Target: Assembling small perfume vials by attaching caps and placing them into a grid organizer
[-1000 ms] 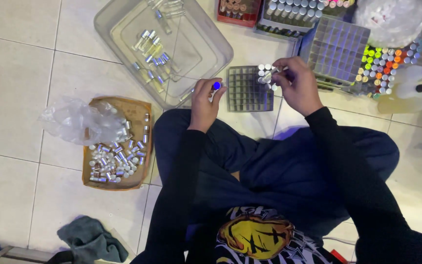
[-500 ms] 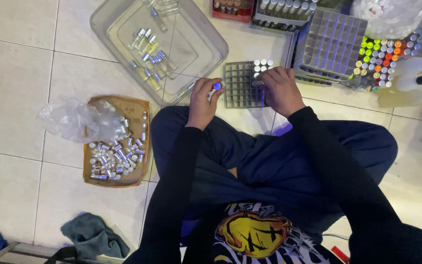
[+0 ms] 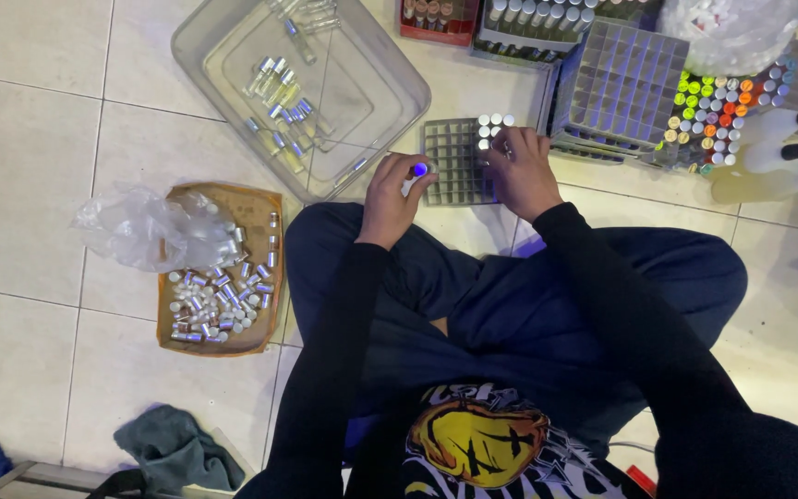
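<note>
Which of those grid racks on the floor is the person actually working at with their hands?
The small grey grid rack directly before the knees: the right hand rests on it and the left hand touches its edge. The larger racks behind lie untouched.

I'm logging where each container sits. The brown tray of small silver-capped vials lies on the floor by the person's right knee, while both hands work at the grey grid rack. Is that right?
Not quite. The head view shows the brown tray of vials by the person's left knee, not the right. The rest holds: the left hand and right hand are both at the grey grid rack.
</note>
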